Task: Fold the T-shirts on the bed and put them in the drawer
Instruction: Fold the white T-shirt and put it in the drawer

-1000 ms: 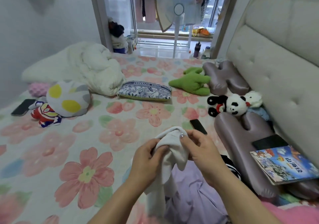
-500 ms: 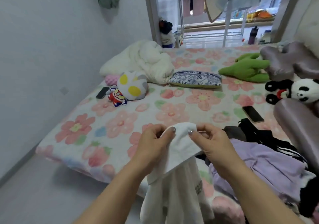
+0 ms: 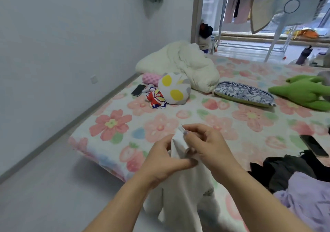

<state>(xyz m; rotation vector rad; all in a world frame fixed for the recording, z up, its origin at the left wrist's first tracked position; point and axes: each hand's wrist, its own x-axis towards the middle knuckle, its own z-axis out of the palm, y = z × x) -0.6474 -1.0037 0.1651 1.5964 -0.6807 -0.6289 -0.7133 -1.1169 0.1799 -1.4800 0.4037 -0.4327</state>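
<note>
Head view, down over the near left corner of the bed [image 3: 196, 114]. Two hands up together above that corner, both on one white T-shirt [image 3: 180, 196]: left hand [image 3: 160, 162] with thumb and curled fingers gripping the bunched cloth from the left, right hand [image 3: 209, 146] pinching the topmost fold between thumb and forefinger, other fingers bent. Rest of the shirt hanging straight down below the wrists, in front of the bed's near edge. At the near right of the bed, one heap of clothes: dark garments [image 3: 278, 171], count unclear, and one lilac garment [image 3: 307, 201] lying against them. Two phones in all: one phone [image 3: 313, 146] just past the dark heap, another phone [image 3: 138, 90] by the left edge. Beside that second one, one red-and-blue figure toy [image 3: 156, 98], touching one round white cushion with yellow spots [image 3: 174, 87]; behind, one pink cushion [image 3: 150, 78] and one cream duvet [image 3: 187, 65] bunched at the far left corner. Toward the middle, one blue-patterned pouch [image 3: 244, 93]; toward the right edge, one green plush [image 3: 303, 92]. Beyond the far edge, one standing fan [image 3: 292, 6].
</note>
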